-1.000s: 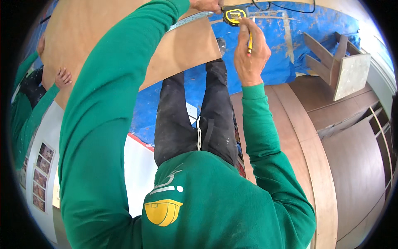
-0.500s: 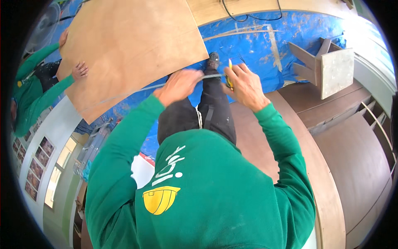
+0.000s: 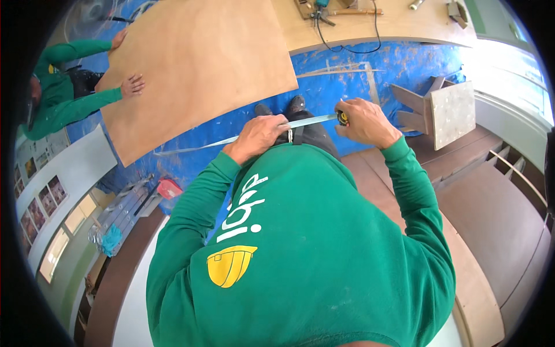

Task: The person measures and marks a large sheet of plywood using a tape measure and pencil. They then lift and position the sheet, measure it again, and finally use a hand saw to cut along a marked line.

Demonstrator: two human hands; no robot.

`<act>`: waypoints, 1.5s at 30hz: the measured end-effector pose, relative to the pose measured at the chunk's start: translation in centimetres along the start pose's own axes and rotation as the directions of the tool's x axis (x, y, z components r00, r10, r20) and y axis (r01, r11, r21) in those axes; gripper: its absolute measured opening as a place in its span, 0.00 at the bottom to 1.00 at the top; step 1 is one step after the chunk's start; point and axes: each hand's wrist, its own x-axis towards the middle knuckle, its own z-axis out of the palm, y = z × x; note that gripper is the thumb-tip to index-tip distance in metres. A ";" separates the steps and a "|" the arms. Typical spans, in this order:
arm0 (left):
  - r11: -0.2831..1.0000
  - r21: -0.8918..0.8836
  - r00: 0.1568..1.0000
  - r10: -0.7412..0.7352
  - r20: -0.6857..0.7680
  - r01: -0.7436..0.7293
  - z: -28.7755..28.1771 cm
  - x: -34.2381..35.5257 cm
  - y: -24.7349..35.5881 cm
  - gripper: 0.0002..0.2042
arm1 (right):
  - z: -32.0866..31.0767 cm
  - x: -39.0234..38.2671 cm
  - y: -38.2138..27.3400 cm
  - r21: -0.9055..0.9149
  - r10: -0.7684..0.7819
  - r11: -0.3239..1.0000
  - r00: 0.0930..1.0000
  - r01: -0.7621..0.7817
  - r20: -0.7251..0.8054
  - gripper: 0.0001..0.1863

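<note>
In my right hand (image 3: 373, 122) is the yellow-and-black case of a tape measure (image 3: 343, 118), with the fingers wrapped round it. Its pale metal blade (image 3: 315, 121) runs left across my thighs to my left hand (image 3: 259, 136), which is closed on it. Beyond that hand, a free length of blade slants out to the left, just off the near edge of a large plywood sheet (image 3: 202, 75). A co-worker in a green sleeve stands at the far left, one hand (image 3: 132, 86) flat on the sheet and the other at its edge.
Blue plastic sheeting (image 3: 341, 81) covers the floor. A wooden bench (image 3: 399, 29) at the back bears a corded power tool. To the right are a small wooden stand (image 3: 454, 114) and brown panels (image 3: 491, 231). A red container (image 3: 169, 188) and a ladder (image 3: 124, 211) lie left.
My hands are farther apart, with more blade showing between them; the right hand has moved rightward. The view has shifted, so the bench top and both my shoes now show.
</note>
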 end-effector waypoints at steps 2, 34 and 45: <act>0.994 0.108 0.999 0.021 0.042 -0.025 -2.2 -2.0 -2.0 0.12 | -1.1 -0.7 0.1 -0.053 0.065 0.996 0.998 -0.065 -0.012 0.22; 0.299 -0.501 0.446 -0.872 0.201 0.812 25.3 -12.9 5.8 0.18 | -3.3 27.9 56.7 0.164 0.593 0.785 0.646 -0.598 -0.481 0.36; -0.055 -0.547 0.080 -0.972 0.220 0.835 19.4 6.5 20.5 0.17 | -10.1 35.0 61.0 -0.084 0.485 0.834 0.797 -0.546 -0.361 0.52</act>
